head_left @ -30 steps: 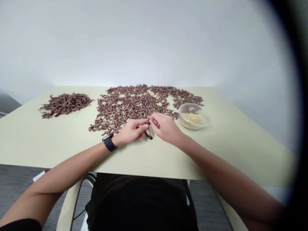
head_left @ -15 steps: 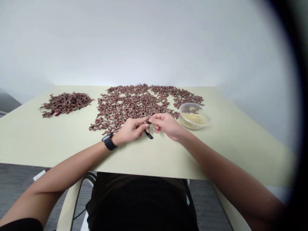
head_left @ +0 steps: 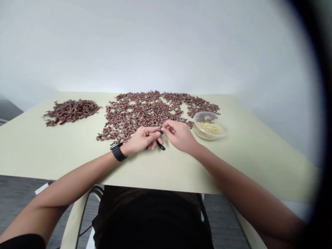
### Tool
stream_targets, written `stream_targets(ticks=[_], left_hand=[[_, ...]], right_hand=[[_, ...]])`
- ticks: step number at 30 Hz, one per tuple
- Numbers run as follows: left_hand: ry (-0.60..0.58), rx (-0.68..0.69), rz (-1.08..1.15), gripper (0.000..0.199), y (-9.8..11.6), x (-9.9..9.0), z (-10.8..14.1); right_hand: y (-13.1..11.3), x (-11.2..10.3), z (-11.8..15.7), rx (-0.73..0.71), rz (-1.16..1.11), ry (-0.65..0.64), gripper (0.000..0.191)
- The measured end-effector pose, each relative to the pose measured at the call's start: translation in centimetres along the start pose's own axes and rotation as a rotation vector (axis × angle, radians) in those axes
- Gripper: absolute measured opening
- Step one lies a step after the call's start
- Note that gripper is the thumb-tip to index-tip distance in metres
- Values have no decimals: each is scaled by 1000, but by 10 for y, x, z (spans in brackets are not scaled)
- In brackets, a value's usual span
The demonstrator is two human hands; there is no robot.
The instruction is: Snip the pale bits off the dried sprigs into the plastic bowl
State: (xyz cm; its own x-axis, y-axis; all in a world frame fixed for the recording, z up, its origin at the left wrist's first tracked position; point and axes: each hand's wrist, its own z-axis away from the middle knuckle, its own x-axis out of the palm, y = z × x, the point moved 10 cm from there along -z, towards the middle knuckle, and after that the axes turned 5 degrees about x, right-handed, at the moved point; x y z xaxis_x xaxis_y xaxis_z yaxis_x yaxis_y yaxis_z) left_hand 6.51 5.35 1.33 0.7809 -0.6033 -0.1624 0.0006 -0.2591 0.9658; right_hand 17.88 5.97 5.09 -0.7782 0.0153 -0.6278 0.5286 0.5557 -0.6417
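Close together in front of the spread of small dried reddish-brown pieces [head_left: 145, 112], my two hands meet at the fingertips. My left hand [head_left: 142, 139], with a dark watch on its wrist, pinches a small dried reddish-brown piece [head_left: 161, 130] between thumb and forefinger. From the other side my right hand [head_left: 179, 136] is closed in a pinch on the same piece. The fingers hide most of it. Under the left fingers lies a black curved object [head_left: 160, 145] like a tool handle, its other end covered by the hand.
A clear plastic bowl [head_left: 223, 131] holding pale yellow bits [head_left: 209, 128] stands to the right of my right hand. At the left is a separate heap of longer dried brown pieces [head_left: 74, 111], with red ones at its front. The pale yellow table [head_left: 166, 173] meets a white wall.
The fingers of my right hand have curled in slightly, and the lower fingers of the left show more below the pinch. Bowl and heaps are unmoved.
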Motion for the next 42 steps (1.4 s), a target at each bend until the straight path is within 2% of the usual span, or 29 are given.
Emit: stream_targets(ticks=[4, 10, 14, 25, 28, 33, 36, 39, 42], left_hand=[[-4, -17, 47, 47, -3, 0, 0], [6, -6, 17, 48, -3, 1, 1], [9, -3, 11, 49, -4, 1, 0], [37, -4, -54, 51, -4, 0, 0], [42, -1, -128, 50, -3, 0, 2], [79, 110, -437, 42, 9, -5, 5], [116, 172, -577, 44, 18, -9, 6], [111, 144, -499, 52, 16, -10, 5], [77, 69, -293, 53, 7, -6, 4]], right_hand=[[-9, 0, 1, -99, 66, -2, 12], [11, 3, 0, 113, -76, -26, 16], [19, 8, 0, 203, -138, -59, 22], [15, 7, 0, 196, -154, -55, 14], [23, 13, 1, 289, -299, -73, 15], [34, 40, 11, 602, -858, -243, 14], [29, 49, 15, 702, -1081, -332, 17], [27, 51, 15, 719, -1168, -377, 21], [32, 46, 12, 666, -1073, -331, 26]])
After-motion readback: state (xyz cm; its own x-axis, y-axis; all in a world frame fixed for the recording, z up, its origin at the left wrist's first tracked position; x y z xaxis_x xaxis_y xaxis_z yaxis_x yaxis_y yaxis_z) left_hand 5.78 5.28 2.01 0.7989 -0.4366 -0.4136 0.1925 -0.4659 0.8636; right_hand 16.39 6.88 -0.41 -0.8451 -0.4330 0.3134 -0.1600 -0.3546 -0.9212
